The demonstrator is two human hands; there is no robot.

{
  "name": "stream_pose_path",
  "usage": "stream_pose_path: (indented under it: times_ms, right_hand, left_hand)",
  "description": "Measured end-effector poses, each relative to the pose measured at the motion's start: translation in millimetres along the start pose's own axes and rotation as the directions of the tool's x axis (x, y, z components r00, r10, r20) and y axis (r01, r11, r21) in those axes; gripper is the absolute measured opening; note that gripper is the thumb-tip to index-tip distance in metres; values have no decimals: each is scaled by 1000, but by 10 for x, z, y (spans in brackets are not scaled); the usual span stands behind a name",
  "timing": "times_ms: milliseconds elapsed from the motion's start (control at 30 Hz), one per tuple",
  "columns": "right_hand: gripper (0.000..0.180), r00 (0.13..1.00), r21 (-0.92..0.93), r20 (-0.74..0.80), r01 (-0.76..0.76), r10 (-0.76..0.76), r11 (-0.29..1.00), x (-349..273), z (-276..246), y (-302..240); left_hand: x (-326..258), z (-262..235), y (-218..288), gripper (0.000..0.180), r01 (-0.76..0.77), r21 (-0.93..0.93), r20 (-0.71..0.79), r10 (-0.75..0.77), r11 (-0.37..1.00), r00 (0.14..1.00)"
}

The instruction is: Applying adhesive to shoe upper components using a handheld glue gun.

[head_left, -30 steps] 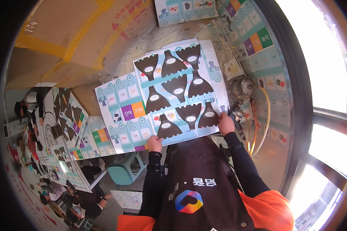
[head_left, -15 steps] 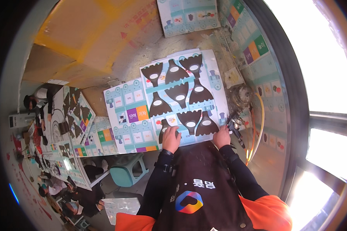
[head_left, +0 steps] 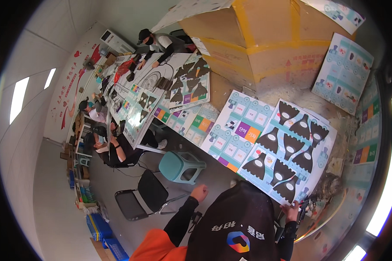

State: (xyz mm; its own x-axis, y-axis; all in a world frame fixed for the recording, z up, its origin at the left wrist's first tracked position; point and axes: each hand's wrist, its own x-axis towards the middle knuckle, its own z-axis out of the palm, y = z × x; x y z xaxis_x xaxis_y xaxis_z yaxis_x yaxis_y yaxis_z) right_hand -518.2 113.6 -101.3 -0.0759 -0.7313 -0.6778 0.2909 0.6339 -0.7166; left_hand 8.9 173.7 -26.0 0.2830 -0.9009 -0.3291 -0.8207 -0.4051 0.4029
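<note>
My left hand (head_left: 199, 192) is off the table, fingers curled, with nothing visible in it, above the floor near a teal stool. At the near right edge of the printed sheet (head_left: 323, 163), my right hand (head_left: 290, 212) has bent fingers beside a black tool (head_left: 307, 205) with metal parts; what it grips, if anything, is hidden. Several dark flared pieces (head_left: 294, 147), with wavy ends and white ovals, lie in rows on the sheet. Another printed sheet (head_left: 231, 126) with train-like drawings lies to its left.
A large taped cardboard box (head_left: 274, 43) stands behind the table. The teal stool (head_left: 178, 167) and a black folding chair (head_left: 152, 187) are left of me. Two people sit at the left, and another person (head_left: 161, 45) works at a far table. A hose (head_left: 324, 228) runs at the right.
My view has swung left. My left hand has come off the sheet and moved left over the floor. My right hand stays by the sheet's near edge and the black tool.
</note>
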Motion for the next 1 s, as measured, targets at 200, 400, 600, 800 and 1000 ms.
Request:
stream_pose_path:
  times_ms: [200,400,600,800,1000]
  right_hand:
    - [55,1000,194,10,-7,5,981,66,33,130]
    - [52,989,233,-111,124,-100,965,4,100,285]
    - [36,963,258,-15,264,-269,929,-657,406,219]
    - [41,959,162,97,247,-265,955,-1440,1133,-143]
    - [51,938,41,310,153,-158,987,-1482,2219,-418]
  left_hand:
    - [-428,21,-471,31,162,75,206,-175,984,963]
    - [-599,-64,-1048,34,179,11,233,-176,984,956]
    - [-883,-206,-1675,34,213,-87,160,-198,973,967]
    - [-1623,62,-2792,35,496,-297,279,-422,816,862]
    - [-2943,592,-3706,24,769,-638,743,-291,-39,602]
